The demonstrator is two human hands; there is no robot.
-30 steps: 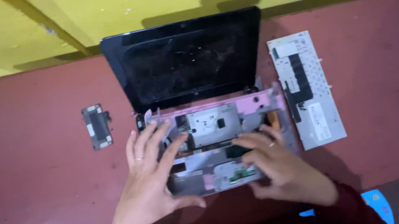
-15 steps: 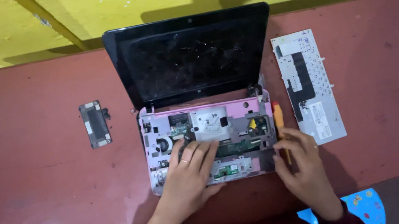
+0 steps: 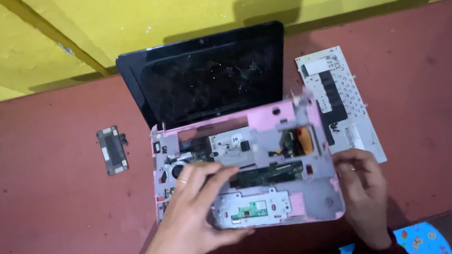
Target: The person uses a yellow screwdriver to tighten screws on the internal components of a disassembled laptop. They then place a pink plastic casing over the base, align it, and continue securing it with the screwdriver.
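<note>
Since half a second ago, the pink cover point(image 3: 287, 193) has come up off the laptop point(image 3: 229, 145): it then lay flat on the base, and now its front edge is raised and tilted toward the camera, its underside showing. The left hand point(image 3: 193, 219) has moved from resting on the base to gripping the cover's left front part, fingers spread over its top and thumb pinching underneath. The right hand point(image 3: 363, 183) holds the cover's right edge; its fingers curl round the rim, but how tightly I cannot tell.

Risks, as I judge them: the cover looks thin and is held only at two edges, so twisting could crack it. A small green board point(image 3: 253, 209) sits in the cover; any ribbon still joined to the base could tear if the cover is pulled further. I cannot see such a ribbon. The open screen point(image 3: 208, 77), just behind the cover, could be knocked.

Count: one laptop, one cover, one keyboard point(image 3: 339, 104) lying right of the laptop, one small dark part point(image 3: 112, 150) left of it, two hands.
</note>
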